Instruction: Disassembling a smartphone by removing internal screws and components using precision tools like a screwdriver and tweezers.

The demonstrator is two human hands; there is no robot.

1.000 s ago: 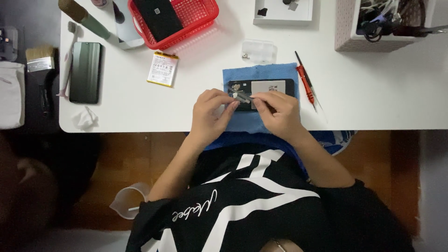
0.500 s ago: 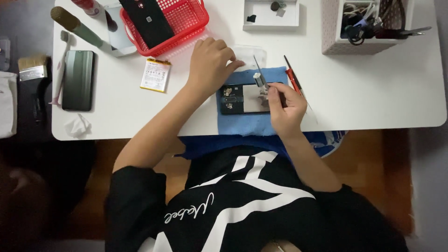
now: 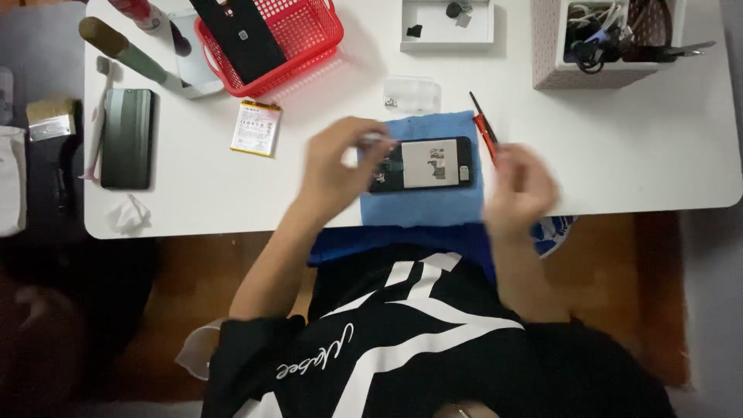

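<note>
An opened black phone [image 3: 422, 164] lies face down on a blue cloth [image 3: 422, 205] at the front edge of the white table [image 3: 635, 155]. My left hand [image 3: 334, 169] hovers just left of the phone, blurred, with its fingertips pinching a thin silvery tool [image 3: 377, 138] over the phone's left end. To the right of the cloth, off the phone, is my right hand [image 3: 522, 190], also blurred. It sits just below a red-handled screwdriver [image 3: 484, 128] that lies at the cloth's right edge. Whether it holds anything cannot be made out.
A small clear box [image 3: 412, 94] sits behind the cloth. A phone battery [image 3: 255, 128], a red basket [image 3: 313, 35] with a black phone cover, a dark green phone [image 3: 126, 138] and a crumpled tissue [image 3: 128, 215] lie left. A white tray [image 3: 447, 35] and a tool bin [image 3: 573, 73] stand behind.
My left hand has come back from the far side of the cloth to the phone's left end. My right hand has left the phone and swung out to the right.
</note>
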